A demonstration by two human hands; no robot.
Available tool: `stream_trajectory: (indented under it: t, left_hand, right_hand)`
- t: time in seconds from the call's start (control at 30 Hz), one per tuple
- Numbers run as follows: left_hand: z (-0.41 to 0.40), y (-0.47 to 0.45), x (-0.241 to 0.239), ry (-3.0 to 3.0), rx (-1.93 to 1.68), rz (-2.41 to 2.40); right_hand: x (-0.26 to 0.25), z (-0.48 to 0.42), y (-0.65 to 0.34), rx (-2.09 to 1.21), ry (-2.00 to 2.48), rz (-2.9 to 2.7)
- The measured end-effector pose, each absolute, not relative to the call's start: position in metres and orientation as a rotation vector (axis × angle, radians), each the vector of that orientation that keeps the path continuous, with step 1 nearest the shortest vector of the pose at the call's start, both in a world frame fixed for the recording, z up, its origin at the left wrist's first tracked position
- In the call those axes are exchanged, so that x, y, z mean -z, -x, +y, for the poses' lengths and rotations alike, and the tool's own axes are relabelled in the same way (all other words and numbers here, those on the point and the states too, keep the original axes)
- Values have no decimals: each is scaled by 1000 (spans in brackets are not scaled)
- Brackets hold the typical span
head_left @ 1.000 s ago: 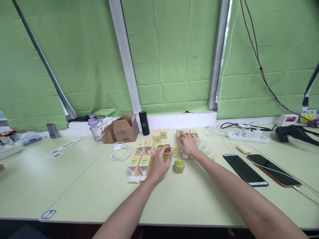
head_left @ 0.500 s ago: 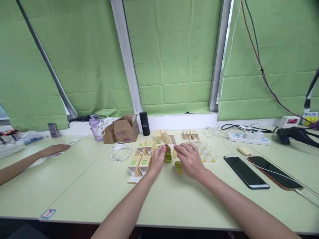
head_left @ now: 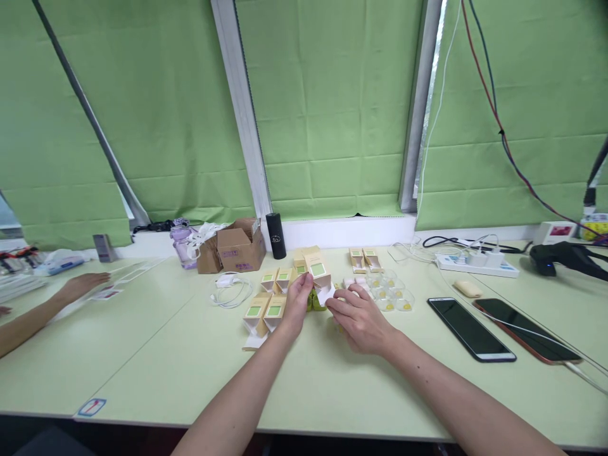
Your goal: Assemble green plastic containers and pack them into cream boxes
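My left hand (head_left: 297, 303) pinches a small cream cardboard box (head_left: 315, 261) with a green window, tilted with its white inner flap toward me. My right hand (head_left: 358, 322) has its fingers bent at that flap, thumb hidden. Under the held box, a green compartment tray (head_left: 317, 303) partly shows. Left of my left hand stand several similar cream boxes (head_left: 256, 310) with open flaps. Beyond my right hand lie clear plastic domed trays (head_left: 389, 291) with yellow spots and a few pale pink pieces (head_left: 354, 281).
Two more cream boxes (head_left: 365, 259) lie at the back. Behind are a brown carton (head_left: 240, 247), a black cylinder (head_left: 275, 235) and a purple bottle (head_left: 183, 246). Phones (head_left: 470, 329) and a power strip (head_left: 477, 265) occupy the right. Another person's arm (head_left: 57, 304) reaches in from the left.
A cream box is now held up between my hands, above the green tray. The right hand has shifted slightly left and down. The other person's hand has drawn back left.
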State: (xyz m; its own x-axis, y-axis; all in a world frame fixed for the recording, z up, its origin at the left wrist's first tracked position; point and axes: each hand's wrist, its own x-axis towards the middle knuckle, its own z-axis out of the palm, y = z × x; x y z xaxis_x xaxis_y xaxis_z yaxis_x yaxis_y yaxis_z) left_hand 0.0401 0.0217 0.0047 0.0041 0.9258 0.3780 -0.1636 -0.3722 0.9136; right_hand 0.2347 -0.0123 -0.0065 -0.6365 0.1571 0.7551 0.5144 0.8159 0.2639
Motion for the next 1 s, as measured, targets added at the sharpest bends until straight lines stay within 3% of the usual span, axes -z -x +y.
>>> stream_trajectory:
  t: [0.6,1.0]
  left_hand:
    - [17,-38,0,-1564,-1517,747]
    - [-4,-43,-3,-1975,-1506,981]
  right_hand:
    - [6,7,-250,145,779,-1765]
    - [20,4,-248,149,789,-1806]
